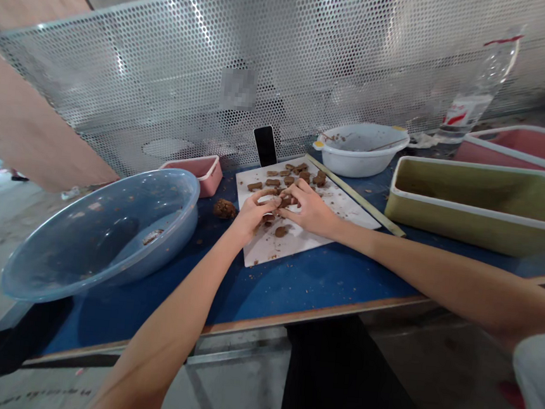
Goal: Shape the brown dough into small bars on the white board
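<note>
On a white board on the blue table lie several small brown clay pieces. My left hand and my right hand meet over the board's middle, fingers pinched together on one brown clay piece. Another small piece lies just below the hands. A brown clay lump sits on the table left of the board.
A big blue plastic basin stands at left, a small pink tray behind it. A phone leans on the perforated metal screen. White bowl, ruler, olive tray, red tray and plastic bottle stand at right.
</note>
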The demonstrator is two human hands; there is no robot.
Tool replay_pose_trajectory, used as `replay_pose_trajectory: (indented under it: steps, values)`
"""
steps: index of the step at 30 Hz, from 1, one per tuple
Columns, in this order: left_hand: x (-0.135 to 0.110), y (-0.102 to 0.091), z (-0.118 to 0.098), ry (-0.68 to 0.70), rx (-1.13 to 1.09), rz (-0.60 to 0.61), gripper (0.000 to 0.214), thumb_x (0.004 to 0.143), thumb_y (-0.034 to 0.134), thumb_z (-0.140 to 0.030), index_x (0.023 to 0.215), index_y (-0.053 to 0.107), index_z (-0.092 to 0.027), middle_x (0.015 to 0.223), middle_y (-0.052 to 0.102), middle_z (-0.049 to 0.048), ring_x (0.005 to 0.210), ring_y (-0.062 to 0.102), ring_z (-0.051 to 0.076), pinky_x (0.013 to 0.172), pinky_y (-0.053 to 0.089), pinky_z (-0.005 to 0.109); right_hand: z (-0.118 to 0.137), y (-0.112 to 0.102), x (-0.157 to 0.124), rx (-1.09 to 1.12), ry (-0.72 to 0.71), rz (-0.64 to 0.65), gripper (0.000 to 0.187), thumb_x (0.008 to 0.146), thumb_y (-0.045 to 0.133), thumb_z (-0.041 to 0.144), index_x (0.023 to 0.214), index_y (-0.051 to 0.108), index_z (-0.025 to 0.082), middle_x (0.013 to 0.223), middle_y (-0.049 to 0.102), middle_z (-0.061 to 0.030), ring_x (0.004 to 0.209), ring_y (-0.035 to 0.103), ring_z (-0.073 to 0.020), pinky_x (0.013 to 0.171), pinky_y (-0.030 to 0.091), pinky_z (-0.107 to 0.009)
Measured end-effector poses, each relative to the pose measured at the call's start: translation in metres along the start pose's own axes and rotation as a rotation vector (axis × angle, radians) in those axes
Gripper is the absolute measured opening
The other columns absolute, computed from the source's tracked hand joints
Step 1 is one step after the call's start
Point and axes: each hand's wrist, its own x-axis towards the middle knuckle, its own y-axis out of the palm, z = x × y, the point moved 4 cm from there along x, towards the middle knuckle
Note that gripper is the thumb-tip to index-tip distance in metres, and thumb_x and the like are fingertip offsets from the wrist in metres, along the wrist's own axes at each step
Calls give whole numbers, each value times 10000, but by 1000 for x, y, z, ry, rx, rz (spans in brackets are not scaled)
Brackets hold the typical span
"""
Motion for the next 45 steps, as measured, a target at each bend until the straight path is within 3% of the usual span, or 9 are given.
replay_pose_trajectory:
  steps: [8,18,27,36,42,45]
  values:
    - [-1,-1,-3,20,-25,-4,677,569,1089,-374,1124,752,-179,927,777,51,721,654,132,673,491,271,6,-1,-1,-41,-55,16,329,1054,635,400,1333,646,227,1203,591,-108,1068,657,-276,1030,605,-524]
    - [0,0,-2,7,-41,0,740,515,1106,-369,1125,734,-178,799,743,20,673,633,130,657,484,271,8,-1,-1,-27,-61,8,241,1042,643,372,1216,664,208,1151,584,-100,1043,651,-267,991,603,-493]
    - [-1,1,-2,14,-61,-3,633,598,1070,-417,1089,755,-171,834,749,26,678,635,123,668,475,267,4,-1,0,1,11,12,290,1101,567,500,1143,643,223,1152,577,-96,981,638,-255,972,610,-498]
    - [0,1,2,6,-1,0,753,532,1093,-400,1164,741,-192,834,746,23,613,585,116,597,396,270,-1,2,0,0,-27,-19,284,1011,705,385,1232,658,214,1187,594,-104,1042,648,-267,995,629,-513]
    - [-2,1,-1,21,25,18,760,517,1095,-416,1147,732,-196,827,745,17,667,625,137,636,434,280,-4,3,0,-3,-32,-8,440,995,752,478,1345,686,220,1189,596,-102,1033,663,-272,1005,630,-531]
    - [-4,2,-3,24,32,14,757,515,1093,-426,1133,724,-193,810,733,10,654,609,132,630,419,279,-4,3,0,-5,-39,-6,407,1021,722,483,1339,704,230,1184,607,-102,1044,668,-274,1022,625,-536]
